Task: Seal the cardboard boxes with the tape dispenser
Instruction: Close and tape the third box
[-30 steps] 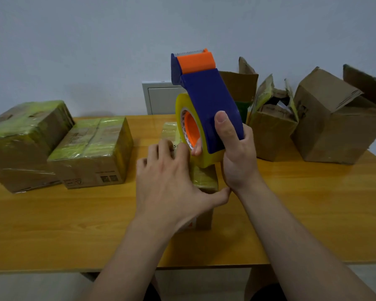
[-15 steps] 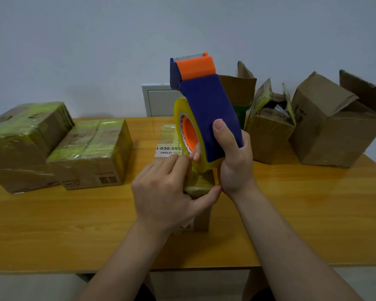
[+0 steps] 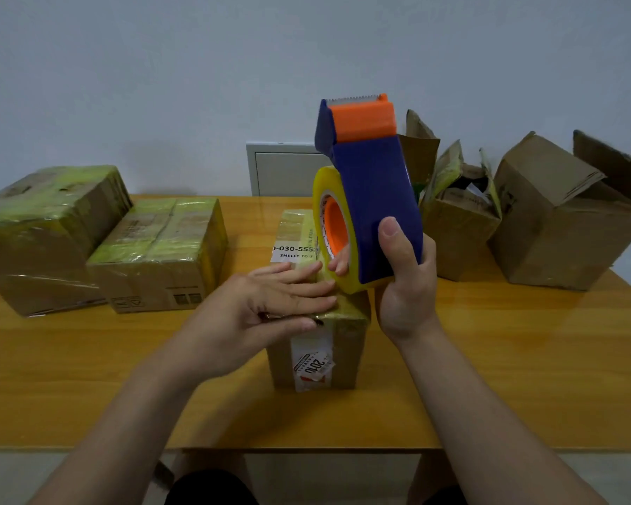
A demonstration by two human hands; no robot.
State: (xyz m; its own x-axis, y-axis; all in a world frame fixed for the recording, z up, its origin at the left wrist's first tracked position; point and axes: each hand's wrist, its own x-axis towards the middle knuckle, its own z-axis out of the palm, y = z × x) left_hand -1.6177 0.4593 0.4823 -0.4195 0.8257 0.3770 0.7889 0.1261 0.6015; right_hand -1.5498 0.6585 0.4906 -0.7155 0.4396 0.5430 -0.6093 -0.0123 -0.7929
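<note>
The right hand (image 3: 403, 282) grips the tape dispenser (image 3: 372, 198) upright; just beside it, the left hand (image 3: 270, 308) lies flat, holding nothing, pressing the small box (image 3: 328, 344). The step is apparently smoothing tape; next, lower the dispenser onto the top.

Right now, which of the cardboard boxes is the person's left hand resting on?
The small box at the table's centre, with white labels; the left hand lies flat on top. The others sit untouched at the sides.
</note>
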